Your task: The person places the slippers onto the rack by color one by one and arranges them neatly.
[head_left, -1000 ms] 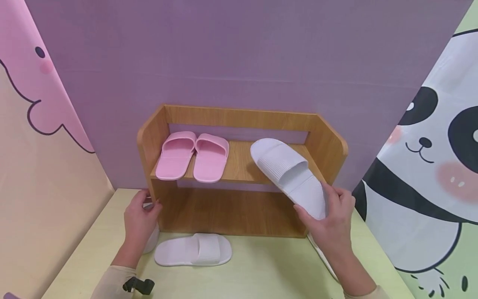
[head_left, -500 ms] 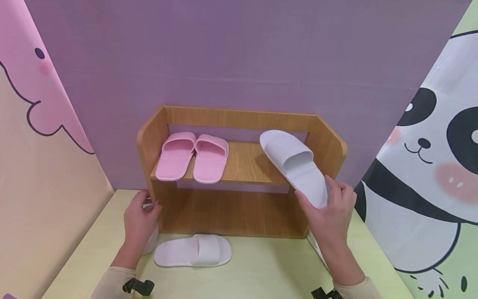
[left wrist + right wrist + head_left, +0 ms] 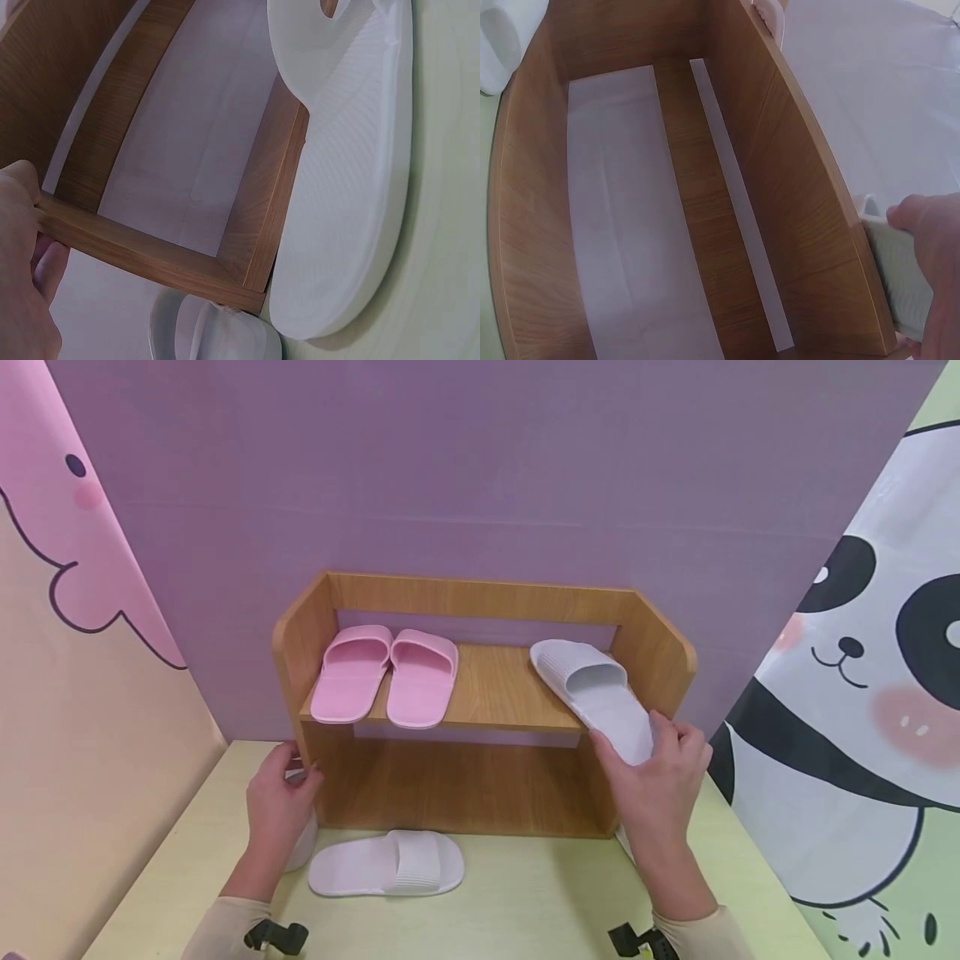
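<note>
A shelving step seems to be in hand here: the white slipper is held toe-far over the right end of the upper shelf, its near heel pinched between thumb and fingers by the right hand, reached in from the near right. On the left, the rack is gripped at its side edge by the left hand, fingers curled. Straightening and a push farther back are apparently called for.
</note>
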Demonstrator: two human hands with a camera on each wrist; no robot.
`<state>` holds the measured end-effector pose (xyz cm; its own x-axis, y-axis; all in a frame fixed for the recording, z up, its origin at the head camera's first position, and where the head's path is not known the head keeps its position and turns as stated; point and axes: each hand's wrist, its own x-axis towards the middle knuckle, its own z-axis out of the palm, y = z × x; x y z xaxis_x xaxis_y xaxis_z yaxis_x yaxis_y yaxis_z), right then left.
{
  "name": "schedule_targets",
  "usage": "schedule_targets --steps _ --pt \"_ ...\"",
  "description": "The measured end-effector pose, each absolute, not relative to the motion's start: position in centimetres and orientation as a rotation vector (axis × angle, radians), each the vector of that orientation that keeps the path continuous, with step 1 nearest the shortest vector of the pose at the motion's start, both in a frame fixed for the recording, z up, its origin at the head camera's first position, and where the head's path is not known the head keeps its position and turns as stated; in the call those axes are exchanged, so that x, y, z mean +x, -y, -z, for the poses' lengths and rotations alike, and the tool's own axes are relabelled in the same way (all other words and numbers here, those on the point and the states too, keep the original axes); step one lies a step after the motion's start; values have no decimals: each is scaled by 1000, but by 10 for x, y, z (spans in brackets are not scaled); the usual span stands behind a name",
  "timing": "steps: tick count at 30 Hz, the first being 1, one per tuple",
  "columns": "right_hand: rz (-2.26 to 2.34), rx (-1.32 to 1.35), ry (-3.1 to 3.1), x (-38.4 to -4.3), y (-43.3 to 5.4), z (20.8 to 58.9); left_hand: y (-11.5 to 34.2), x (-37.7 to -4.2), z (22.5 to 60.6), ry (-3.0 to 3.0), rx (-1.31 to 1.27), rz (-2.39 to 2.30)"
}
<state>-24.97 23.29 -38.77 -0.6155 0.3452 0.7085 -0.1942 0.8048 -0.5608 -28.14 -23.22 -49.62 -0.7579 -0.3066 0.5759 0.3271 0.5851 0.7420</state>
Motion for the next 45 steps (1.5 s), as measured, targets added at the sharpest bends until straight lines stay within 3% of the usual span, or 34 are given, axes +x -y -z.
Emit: schedule_targets --steps 23,45 --pt "-780 -41 2156 -245 -235 389 232 -282 497 2115 -24 1187" --pt "-843 -262 2124 -259 -216 388 232 -281 494 2116 -23 1181"
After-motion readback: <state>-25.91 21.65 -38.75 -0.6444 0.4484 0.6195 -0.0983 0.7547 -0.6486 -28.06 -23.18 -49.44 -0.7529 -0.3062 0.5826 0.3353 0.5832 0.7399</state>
